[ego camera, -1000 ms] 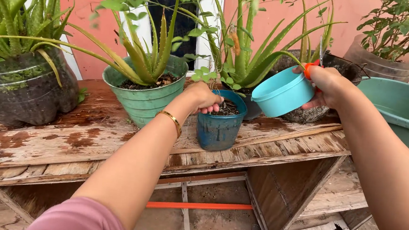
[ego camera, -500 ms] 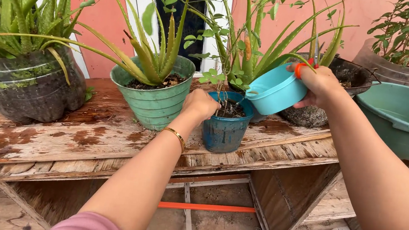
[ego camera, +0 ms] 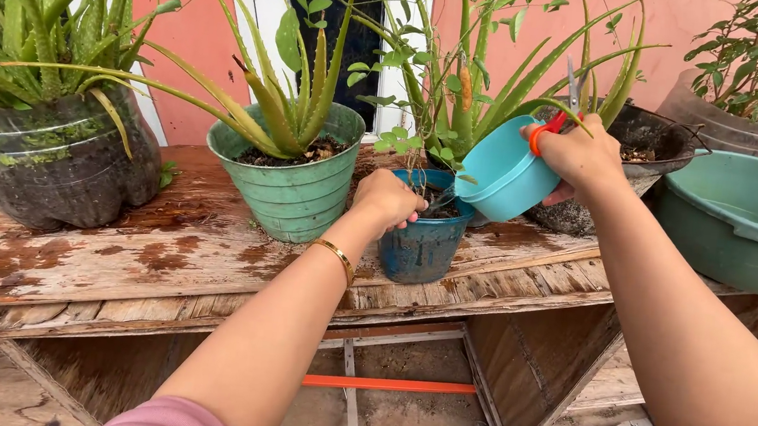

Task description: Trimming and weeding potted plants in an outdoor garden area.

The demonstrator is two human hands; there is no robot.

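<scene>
My left hand (ego camera: 387, 200) rests on the rim of a small dark blue pot (ego camera: 423, 240) filled with soil, which holds a thin-stemmed plant with small round leaves (ego camera: 395, 138). My right hand (ego camera: 581, 158) holds a light blue plastic bowl (ego camera: 501, 172) tipped toward the blue pot, and also grips orange-handled scissors (ego camera: 555, 119) whose blades point upward. The blue pot stands on a worn wooden bench (ego camera: 162, 252).
A green ribbed pot with an aloe (ego camera: 294, 182) stands left of the blue pot. A clear plastic planter with aloe (ego camera: 46, 162) sits at far left. Behind are a dark stone-like pot (ego camera: 645, 146), a large teal basin (ego camera: 753, 226) and a pink wall.
My right hand has tilted the light blue bowl further down toward the blue pot. My left hand shifted slightly right along the pot's rim.
</scene>
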